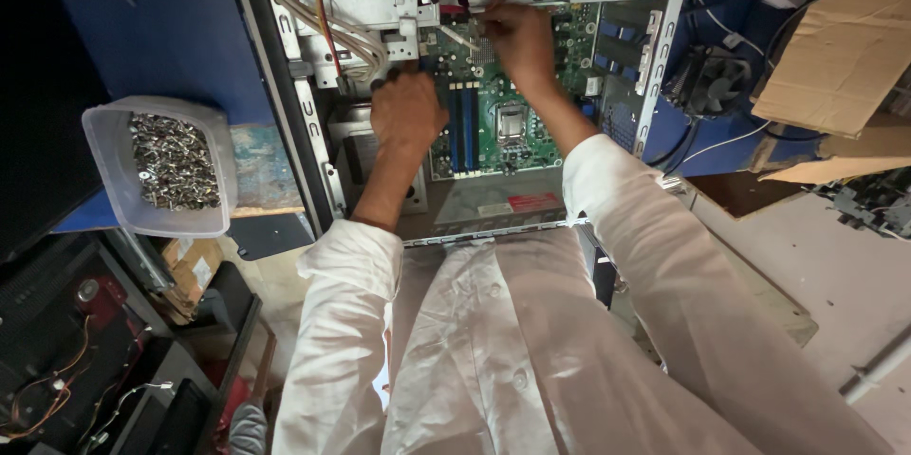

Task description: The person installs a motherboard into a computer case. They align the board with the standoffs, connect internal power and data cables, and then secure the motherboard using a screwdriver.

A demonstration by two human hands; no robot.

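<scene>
Right now the green motherboard (493,113) lies inside the open computer case (313,132) on the blue worktop (161,28), and both hands are on it. The right hand (517,37) pinches something small at the board's upper edge, too small to make out, just beside the red and yellow cables (327,18). The left hand (406,113) is curled into a fist at the board's left edge, touching it. Left of the case stands a plastic tub of screws (171,166).
</scene>
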